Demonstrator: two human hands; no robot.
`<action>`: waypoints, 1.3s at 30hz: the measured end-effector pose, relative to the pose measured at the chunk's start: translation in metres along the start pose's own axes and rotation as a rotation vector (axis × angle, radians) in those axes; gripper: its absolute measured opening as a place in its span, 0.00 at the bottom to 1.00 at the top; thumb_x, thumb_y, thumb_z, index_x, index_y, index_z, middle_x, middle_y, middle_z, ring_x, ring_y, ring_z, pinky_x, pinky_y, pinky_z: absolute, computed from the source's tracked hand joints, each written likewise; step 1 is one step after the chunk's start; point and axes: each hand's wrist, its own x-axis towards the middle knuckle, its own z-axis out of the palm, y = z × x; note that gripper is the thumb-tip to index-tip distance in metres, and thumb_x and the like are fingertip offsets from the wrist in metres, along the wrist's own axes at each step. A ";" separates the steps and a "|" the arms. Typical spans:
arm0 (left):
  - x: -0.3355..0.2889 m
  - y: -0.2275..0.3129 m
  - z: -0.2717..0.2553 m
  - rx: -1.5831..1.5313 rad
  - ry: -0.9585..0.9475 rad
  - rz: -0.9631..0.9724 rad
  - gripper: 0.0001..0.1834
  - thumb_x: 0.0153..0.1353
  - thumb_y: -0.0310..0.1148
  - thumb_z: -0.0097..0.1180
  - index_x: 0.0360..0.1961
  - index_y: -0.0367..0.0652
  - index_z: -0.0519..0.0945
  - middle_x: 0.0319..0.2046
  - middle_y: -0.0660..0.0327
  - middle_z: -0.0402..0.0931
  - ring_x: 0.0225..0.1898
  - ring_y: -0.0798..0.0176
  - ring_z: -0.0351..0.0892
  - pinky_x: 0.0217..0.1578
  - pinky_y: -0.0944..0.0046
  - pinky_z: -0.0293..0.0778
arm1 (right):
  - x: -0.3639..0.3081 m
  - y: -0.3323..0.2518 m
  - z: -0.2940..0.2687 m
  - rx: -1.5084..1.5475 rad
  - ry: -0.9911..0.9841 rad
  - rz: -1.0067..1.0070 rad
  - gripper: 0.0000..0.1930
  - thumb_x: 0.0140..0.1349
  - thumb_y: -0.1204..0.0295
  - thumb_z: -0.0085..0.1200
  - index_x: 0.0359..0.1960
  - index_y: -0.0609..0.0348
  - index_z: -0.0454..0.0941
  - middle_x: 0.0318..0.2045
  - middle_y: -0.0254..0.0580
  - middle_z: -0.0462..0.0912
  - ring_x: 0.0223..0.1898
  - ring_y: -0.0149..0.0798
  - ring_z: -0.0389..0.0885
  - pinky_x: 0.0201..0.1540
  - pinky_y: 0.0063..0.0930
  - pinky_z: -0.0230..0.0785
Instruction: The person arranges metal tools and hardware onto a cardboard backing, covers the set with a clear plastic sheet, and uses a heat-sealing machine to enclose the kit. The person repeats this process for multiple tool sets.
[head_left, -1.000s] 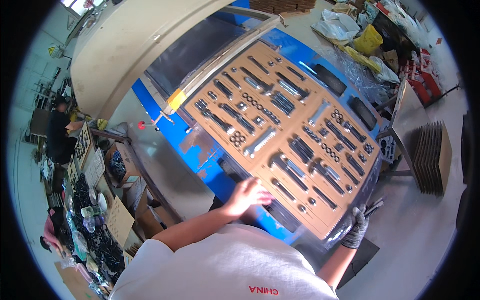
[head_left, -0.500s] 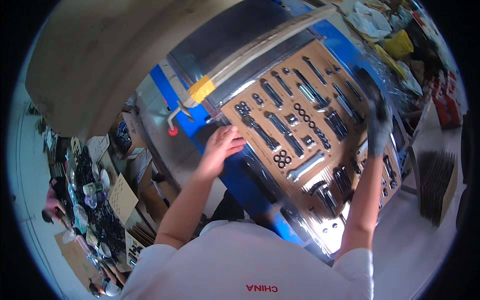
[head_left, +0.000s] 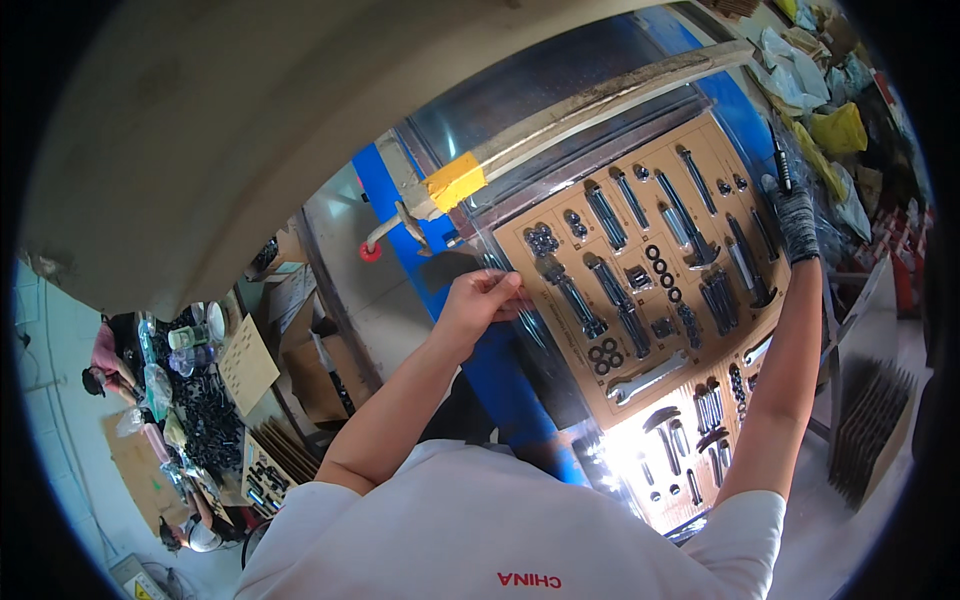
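At the left edge of the brown board (head_left: 552, 312), your bare left hand (head_left: 482, 305) now has thumb and forefinger pressed together, apparently pinching clear film (head_left: 536, 330); half a second ago those fingers looked looser. Your gloved right hand (head_left: 797, 222), a blur by the right edge then, now shows sharply just beyond it, closed round a slim dark tool (head_left: 781, 160). Between your hands, the board lies on the blue machine (head_left: 505, 388), bearing dark bolts and a silver wrench (head_left: 650, 380). That change likely leaves the film steadied at left, the tool at right.
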 end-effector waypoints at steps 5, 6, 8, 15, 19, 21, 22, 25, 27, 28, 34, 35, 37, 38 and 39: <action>-0.006 0.001 -0.024 0.105 -0.148 -0.065 0.24 0.74 0.50 0.58 0.53 0.37 0.83 0.45 0.56 0.88 0.44 0.65 0.87 0.47 0.65 0.81 | 0.014 0.024 -0.002 0.059 0.005 -0.103 0.26 0.66 0.48 0.65 0.53 0.58 0.84 0.35 0.43 0.87 0.37 0.37 0.78 0.49 0.37 0.73; -0.010 0.008 -0.039 0.184 -0.233 -0.133 0.25 0.74 0.51 0.57 0.56 0.37 0.81 0.45 0.56 0.88 0.45 0.64 0.87 0.47 0.65 0.82 | 0.011 0.023 -0.006 0.086 0.025 -0.118 0.25 0.67 0.49 0.65 0.53 0.58 0.84 0.36 0.42 0.87 0.37 0.37 0.78 0.48 0.36 0.73; -0.031 0.028 -0.081 0.203 -0.250 -0.118 0.30 0.74 0.54 0.55 0.62 0.36 0.77 0.48 0.54 0.87 0.47 0.62 0.87 0.45 0.64 0.83 | -0.008 0.004 -0.015 0.142 0.114 -0.249 0.22 0.69 0.52 0.63 0.52 0.58 0.85 0.35 0.40 0.86 0.36 0.36 0.78 0.47 0.35 0.73; -0.052 0.136 -0.161 -0.025 0.409 0.891 0.25 0.80 0.47 0.42 0.48 0.33 0.79 0.44 0.48 0.85 0.46 0.56 0.85 0.55 0.57 0.78 | -0.151 -0.199 0.020 0.546 0.159 -0.679 0.15 0.75 0.56 0.56 0.49 0.54 0.83 0.27 0.37 0.83 0.31 0.33 0.83 0.37 0.34 0.77; -0.063 0.105 -0.127 0.290 0.493 1.021 0.19 0.77 0.31 0.44 0.33 0.31 0.81 0.28 0.48 0.85 0.35 0.55 0.86 0.51 0.55 0.81 | -0.180 -0.275 0.091 -0.101 0.084 -0.497 0.22 0.78 0.50 0.45 0.57 0.52 0.79 0.37 0.58 0.87 0.42 0.60 0.87 0.46 0.52 0.80; -0.053 0.092 -0.131 0.697 0.634 0.893 0.18 0.75 0.30 0.46 0.30 0.35 0.82 0.28 0.53 0.85 0.34 0.56 0.85 0.48 0.57 0.81 | -0.184 -0.285 0.113 -0.342 -0.010 -0.312 0.25 0.78 0.48 0.40 0.58 0.53 0.78 0.35 0.60 0.87 0.40 0.61 0.87 0.44 0.55 0.80; -0.042 0.093 -0.140 0.965 0.705 0.902 0.17 0.75 0.31 0.47 0.31 0.36 0.83 0.28 0.54 0.85 0.34 0.56 0.85 0.47 0.57 0.81 | -0.183 -0.285 0.116 -0.295 -0.009 -0.268 0.26 0.78 0.48 0.40 0.57 0.55 0.78 0.35 0.60 0.87 0.39 0.61 0.88 0.43 0.56 0.80; 0.004 0.101 -0.165 1.332 0.815 0.768 0.15 0.75 0.35 0.49 0.40 0.40 0.86 0.35 0.56 0.87 0.40 0.50 0.86 0.49 0.55 0.81 | -0.189 -0.281 0.106 -0.304 -0.037 -0.365 0.25 0.77 0.49 0.41 0.57 0.55 0.79 0.35 0.60 0.87 0.40 0.61 0.88 0.44 0.55 0.80; 0.021 0.105 -0.169 1.216 0.795 0.541 0.13 0.71 0.37 0.53 0.44 0.41 0.85 0.38 0.51 0.86 0.43 0.44 0.86 0.49 0.50 0.81 | -0.196 -0.281 0.090 -0.273 -0.089 -0.502 0.24 0.76 0.46 0.44 0.56 0.52 0.80 0.38 0.54 0.89 0.42 0.58 0.88 0.45 0.51 0.81; 0.025 0.106 -0.167 1.166 0.780 0.436 0.13 0.70 0.37 0.54 0.46 0.41 0.85 0.40 0.49 0.86 0.45 0.41 0.85 0.49 0.48 0.80 | -0.201 -0.281 0.081 -0.251 -0.189 -0.670 0.25 0.76 0.45 0.44 0.55 0.50 0.81 0.39 0.51 0.89 0.43 0.56 0.88 0.47 0.49 0.82; 0.013 0.121 -0.143 0.833 0.778 0.348 0.21 0.74 0.46 0.46 0.30 0.46 0.84 0.28 0.62 0.87 0.38 0.48 0.86 0.43 0.48 0.79 | -0.228 -0.305 0.073 -0.819 -0.309 -1.087 0.24 0.75 0.44 0.44 0.58 0.44 0.82 0.50 0.45 0.87 0.55 0.48 0.85 0.61 0.49 0.76; 0.012 0.121 -0.142 0.812 0.791 0.369 0.22 0.74 0.47 0.46 0.30 0.46 0.84 0.27 0.63 0.86 0.37 0.49 0.86 0.42 0.49 0.79 | -0.232 -0.307 0.074 -0.844 -0.306 -1.091 0.24 0.75 0.45 0.44 0.60 0.44 0.81 0.52 0.46 0.86 0.56 0.48 0.84 0.62 0.50 0.75; 0.012 0.120 -0.145 0.800 0.807 0.383 0.22 0.74 0.47 0.46 0.31 0.46 0.84 0.26 0.63 0.86 0.37 0.49 0.86 0.42 0.50 0.79 | -0.235 -0.309 0.078 -0.860 -0.419 -1.042 0.24 0.75 0.47 0.44 0.63 0.44 0.79 0.55 0.47 0.85 0.60 0.47 0.82 0.65 0.50 0.73; 0.014 0.117 -0.147 0.813 0.806 0.377 0.21 0.74 0.47 0.46 0.31 0.46 0.84 0.27 0.61 0.86 0.37 0.48 0.86 0.43 0.50 0.79 | -0.234 -0.308 0.081 -0.911 -0.462 -1.039 0.24 0.75 0.47 0.44 0.64 0.44 0.78 0.55 0.47 0.85 0.60 0.47 0.82 0.66 0.50 0.72; 0.017 0.115 -0.149 0.827 0.803 0.374 0.21 0.74 0.47 0.46 0.32 0.45 0.84 0.28 0.59 0.86 0.37 0.47 0.86 0.43 0.49 0.79 | -0.228 -0.307 0.084 -0.961 -0.504 -1.032 0.24 0.76 0.48 0.44 0.65 0.44 0.78 0.56 0.48 0.84 0.61 0.47 0.82 0.66 0.50 0.72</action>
